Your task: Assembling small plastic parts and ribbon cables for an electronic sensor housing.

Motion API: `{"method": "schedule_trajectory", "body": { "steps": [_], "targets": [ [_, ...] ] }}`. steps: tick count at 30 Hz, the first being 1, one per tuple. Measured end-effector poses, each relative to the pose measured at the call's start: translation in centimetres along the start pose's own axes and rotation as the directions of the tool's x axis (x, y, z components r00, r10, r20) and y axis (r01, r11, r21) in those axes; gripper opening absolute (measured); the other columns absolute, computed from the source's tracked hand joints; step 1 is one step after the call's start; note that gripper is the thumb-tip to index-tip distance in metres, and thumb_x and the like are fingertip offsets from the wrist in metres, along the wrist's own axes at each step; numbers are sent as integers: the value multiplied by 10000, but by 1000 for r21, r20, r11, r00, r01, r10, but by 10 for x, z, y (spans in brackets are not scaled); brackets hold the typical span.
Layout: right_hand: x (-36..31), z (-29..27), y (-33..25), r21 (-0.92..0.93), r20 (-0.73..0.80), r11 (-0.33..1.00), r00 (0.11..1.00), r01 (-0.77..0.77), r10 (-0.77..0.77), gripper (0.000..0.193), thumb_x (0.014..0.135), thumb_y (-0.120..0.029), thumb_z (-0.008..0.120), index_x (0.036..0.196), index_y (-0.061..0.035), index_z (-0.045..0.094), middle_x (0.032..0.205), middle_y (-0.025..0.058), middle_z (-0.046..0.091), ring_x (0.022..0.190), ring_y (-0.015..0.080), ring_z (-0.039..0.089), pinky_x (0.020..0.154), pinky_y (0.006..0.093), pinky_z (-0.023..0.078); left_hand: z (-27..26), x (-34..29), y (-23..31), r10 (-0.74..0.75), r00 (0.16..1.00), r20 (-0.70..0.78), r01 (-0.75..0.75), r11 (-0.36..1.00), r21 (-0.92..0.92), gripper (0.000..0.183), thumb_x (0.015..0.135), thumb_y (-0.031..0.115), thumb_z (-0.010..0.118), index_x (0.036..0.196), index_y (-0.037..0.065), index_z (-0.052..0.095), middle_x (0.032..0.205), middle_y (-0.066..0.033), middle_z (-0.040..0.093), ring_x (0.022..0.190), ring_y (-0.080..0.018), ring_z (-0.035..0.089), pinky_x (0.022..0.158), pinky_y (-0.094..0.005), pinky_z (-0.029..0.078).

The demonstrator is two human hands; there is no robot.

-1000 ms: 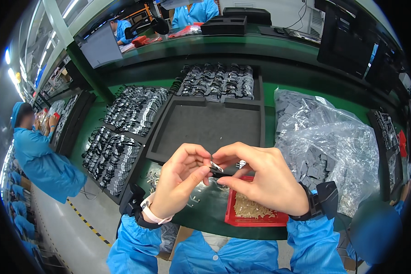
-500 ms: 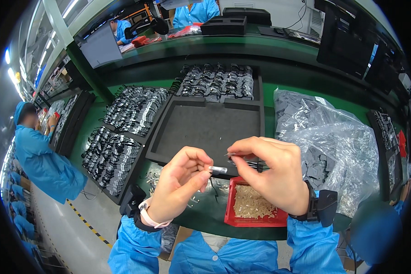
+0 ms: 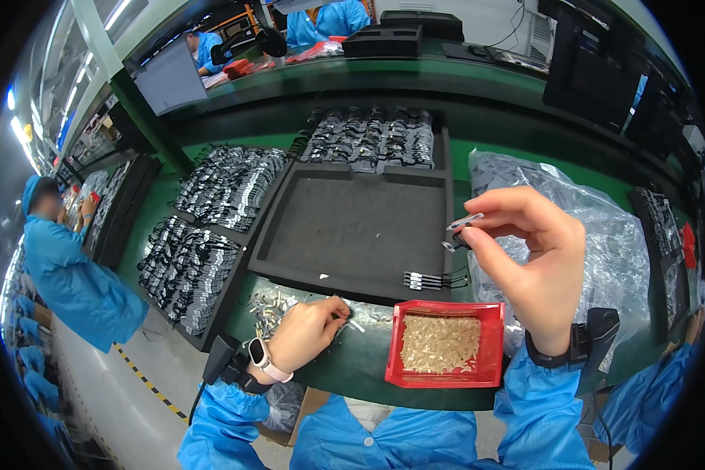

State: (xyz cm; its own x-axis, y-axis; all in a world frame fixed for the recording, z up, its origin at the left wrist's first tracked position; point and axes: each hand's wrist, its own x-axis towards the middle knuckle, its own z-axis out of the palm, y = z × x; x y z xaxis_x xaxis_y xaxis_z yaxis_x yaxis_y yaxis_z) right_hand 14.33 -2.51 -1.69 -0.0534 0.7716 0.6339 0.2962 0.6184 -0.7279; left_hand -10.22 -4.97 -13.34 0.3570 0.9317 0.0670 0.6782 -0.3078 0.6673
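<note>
My right hand (image 3: 542,270) is raised at the right, over the edge of the plastic bag. Thumb and forefinger pinch a small flat silver-and-black part (image 3: 464,227). Low over the bench, my left hand (image 3: 309,333) has its fingers curled beside a scatter of small silver and white pieces (image 3: 265,309). A small whitish piece (image 3: 356,325) shows by its fingertips; whether they grip it is hidden. Several small silver parts with black wires (image 3: 429,280) lie in a row at the near right corner of the black foam tray (image 3: 352,219).
A red bin (image 3: 489,345) of tiny tan pieces stands before the tray. Dense rows of wired parts fill trays at the left (image 3: 231,188) and back (image 3: 372,141). A large clear bag (image 3: 595,243) of grey pieces lies at right. Co-workers in blue are left and beyond.
My hands have moved apart: the right up and rightward with the part, the left down toward the scattered pieces. The silver strip at the left fingertips no longer shows there.
</note>
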Motion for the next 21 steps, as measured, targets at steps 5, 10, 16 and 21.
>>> {"method": "schedule_trajectory", "body": {
  "steps": [5,10,16,21],
  "targets": [
    [1,-7,-5,213,109,967,987,-142,120,185,692,41,626,873,23,595,778,72,638,750,124,631,665,222,489,-17,5,42,36,998,-52,-38,998,-41,108,749,57,606,850,17,609,754,-81,613,589,-161,586,527,-249,448],
    [-3,-16,-12,294,155,933,974,-207,167,201,698,45,625,894,38,580,827,72,627,770,123,625,684,221,485,-34,27,105,167,919,-358,-284,908,-307,145,724,3,636,864,-6,598,769,-76,605,633,-106,576,540,-204,449],
    [-5,-23,-17,250,93,959,989,-137,117,204,694,46,626,892,26,580,833,67,635,785,138,635,691,230,485,-39,46,144,263,918,-297,-357,875,-328,169,711,-59,600,878,-48,576,817,-94,589,729,-119,572,653,-206,458],
    [-3,-33,-20,216,52,972,995,-94,85,236,682,37,631,912,14,584,848,84,641,791,159,639,699,246,488,-34,56,151,295,883,-366,-412,860,-300,80,705,-23,618,779,5,607,714,-55,599,542,-79,536,480,-189,411]
  ]
}}
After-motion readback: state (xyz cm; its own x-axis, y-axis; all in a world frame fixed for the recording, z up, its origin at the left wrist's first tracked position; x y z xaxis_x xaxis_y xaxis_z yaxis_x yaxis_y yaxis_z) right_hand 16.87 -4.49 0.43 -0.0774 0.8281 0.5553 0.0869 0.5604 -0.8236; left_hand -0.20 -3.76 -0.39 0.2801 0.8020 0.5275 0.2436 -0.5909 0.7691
